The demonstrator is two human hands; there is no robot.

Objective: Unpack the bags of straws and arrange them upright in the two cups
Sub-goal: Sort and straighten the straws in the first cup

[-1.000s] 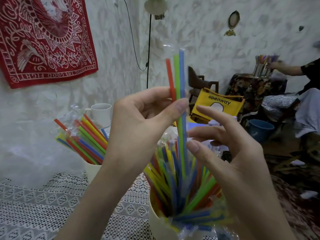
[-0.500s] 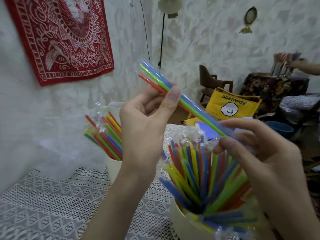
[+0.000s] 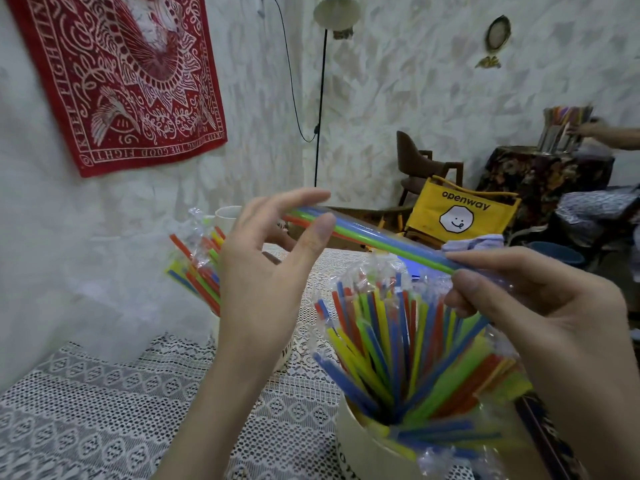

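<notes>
A small clear packet of straws (image 3: 377, 239), holding a blue, a green and a red one, lies slanted in the air just above the near cup (image 3: 367, 448), its high end to the left and its low end to the right. The left hand (image 3: 266, 282) is at the packet's upper end, with the thumb tip and the forefinger closing on it from either side in a light pinch; the other fingers are loosely spread. The right hand (image 3: 540, 306) grips the packet's lower end, thumb below and fingers curled over the crinkled plastic, directly above the near cup's right side.

The near cup, cream-coloured, stands on the lace tablecloth (image 3: 104, 410) and is filled with many wrapped straws (image 3: 408, 355) in blue, yellow, green and red, fanned out and leaning. Behind and to the left of this cup, partly hidden by the left forearm, a second cup (image 3: 221, 332) holds a leaning bundle of bagged straws (image 3: 201, 268). A white mug (image 3: 227, 214) stands further behind that second cup, near the wall.
</notes>
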